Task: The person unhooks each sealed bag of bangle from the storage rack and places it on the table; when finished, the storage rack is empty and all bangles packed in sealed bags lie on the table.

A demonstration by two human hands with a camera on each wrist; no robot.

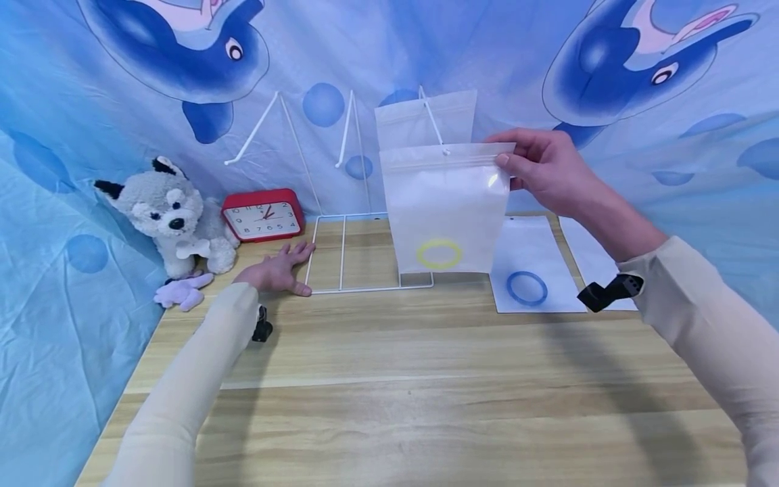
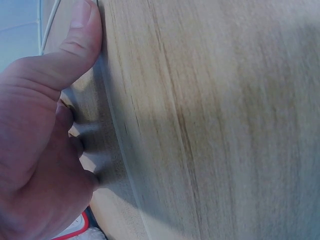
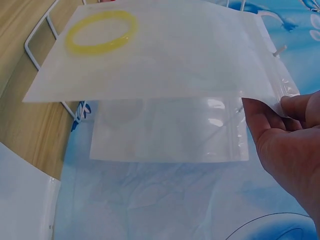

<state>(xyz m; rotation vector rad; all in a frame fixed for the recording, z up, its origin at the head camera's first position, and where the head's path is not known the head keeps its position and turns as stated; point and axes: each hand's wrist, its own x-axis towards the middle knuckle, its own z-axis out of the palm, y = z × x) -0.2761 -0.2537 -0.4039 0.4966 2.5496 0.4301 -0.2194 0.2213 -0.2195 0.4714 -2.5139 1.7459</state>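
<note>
My right hand [image 1: 550, 169] pinches the top right corner of a translucent white zip bag [image 1: 447, 210] with a yellow ring [image 1: 439, 265] inside. The bag's top edge is on the front tip of a hook of the white wire display rack [image 1: 371, 291]. Behind it, a second zip bag [image 1: 426, 122] hangs on the same hook. In the right wrist view, thumb and fingers grip the front bag's edge [image 3: 287, 102]. My left hand [image 1: 276, 270] rests on the table with fingers spread, touching the left side of the rack's base.
Two bags lie flat on the right, one with a blue ring [image 1: 509, 287], the other [image 1: 599, 264] partly behind my forearm. A red alarm clock [image 1: 264, 215], a husky plush [image 1: 173, 216] and a small purple plush [image 1: 182, 292] sit left. The wooden table [image 1: 408, 379] meets a blue curtain [image 1: 55, 325].
</note>
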